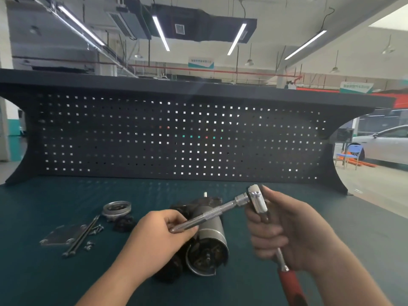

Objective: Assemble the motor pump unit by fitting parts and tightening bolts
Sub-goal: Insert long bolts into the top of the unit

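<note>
The cylindrical motor housing (208, 241) lies on its side on the green bench mat, open end toward me. Above it I hold a ratchet wrench (257, 199) with a red handle (291, 283). My right hand (284, 230) grips the ratchet just below its chrome head. A knurled extension bar (207, 215) sticks out from the head to the left, and my left hand (159, 235) pinches its free end with fingers and thumb.
To the left on the mat lie a round metal end cap (117, 208), a flat metal plate (64, 235), two long bolts (82, 236), several small screws (92, 237) and a dark part (124, 223). A black pegboard (176, 138) closes the bench's back.
</note>
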`<state>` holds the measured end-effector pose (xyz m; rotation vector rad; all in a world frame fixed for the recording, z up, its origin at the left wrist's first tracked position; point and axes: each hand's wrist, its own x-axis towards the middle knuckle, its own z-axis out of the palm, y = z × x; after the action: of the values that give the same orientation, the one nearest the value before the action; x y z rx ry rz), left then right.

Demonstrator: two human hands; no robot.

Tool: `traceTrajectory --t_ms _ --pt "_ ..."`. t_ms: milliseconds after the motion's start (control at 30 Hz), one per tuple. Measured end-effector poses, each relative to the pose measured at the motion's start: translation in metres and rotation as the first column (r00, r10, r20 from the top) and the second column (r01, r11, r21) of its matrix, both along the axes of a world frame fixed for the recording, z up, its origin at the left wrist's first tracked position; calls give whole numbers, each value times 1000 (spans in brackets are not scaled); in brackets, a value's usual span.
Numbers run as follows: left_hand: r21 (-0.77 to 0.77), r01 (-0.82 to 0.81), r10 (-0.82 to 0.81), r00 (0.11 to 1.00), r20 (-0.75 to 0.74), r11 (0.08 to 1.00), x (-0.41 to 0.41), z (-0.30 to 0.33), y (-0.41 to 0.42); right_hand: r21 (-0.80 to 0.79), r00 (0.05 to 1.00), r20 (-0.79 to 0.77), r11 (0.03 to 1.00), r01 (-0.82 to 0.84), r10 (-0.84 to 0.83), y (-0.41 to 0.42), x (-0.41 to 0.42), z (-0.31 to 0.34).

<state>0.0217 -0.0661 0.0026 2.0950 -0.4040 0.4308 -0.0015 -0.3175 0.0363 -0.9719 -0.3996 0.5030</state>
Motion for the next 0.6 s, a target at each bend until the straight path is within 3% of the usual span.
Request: traceTrajectory --t_ms 100,167,300,400,467,500,533,600 --pt "81 15 -23 994 103 997 -1 5 15 -16 995 -67 997 -80 78 19 3 3" --pt "108 54 -66 992 109 993 -1 7 22 16 986 -165 999 -30 33 17 6 4" --pt "173 -54 26 987 160 983 7 2 28 -57 985 -157 996 67 -75 20 15 -3" --pt "143 -132 111 983 147 981 8 4 41 203 956 -248 957 208 -155 6 21 -5" --pt "-57 -62 64 997 45 996 4 10 39 389 932 -292 863 322 -217 -4 24 -7" --pt "-267 17 -32 998 -50 964 -2 15 33 454 924 -303 816 357 -235 -6 25 -8" --pt "-491 91 -188 970 -153 866 -6 18 24 487 921 -297 790 372 -250 -3 24 -8" --pt "-831 159 -596 767 -236 533 -17 20 0 459 931 -216 811 364 -296 10 22 -8"
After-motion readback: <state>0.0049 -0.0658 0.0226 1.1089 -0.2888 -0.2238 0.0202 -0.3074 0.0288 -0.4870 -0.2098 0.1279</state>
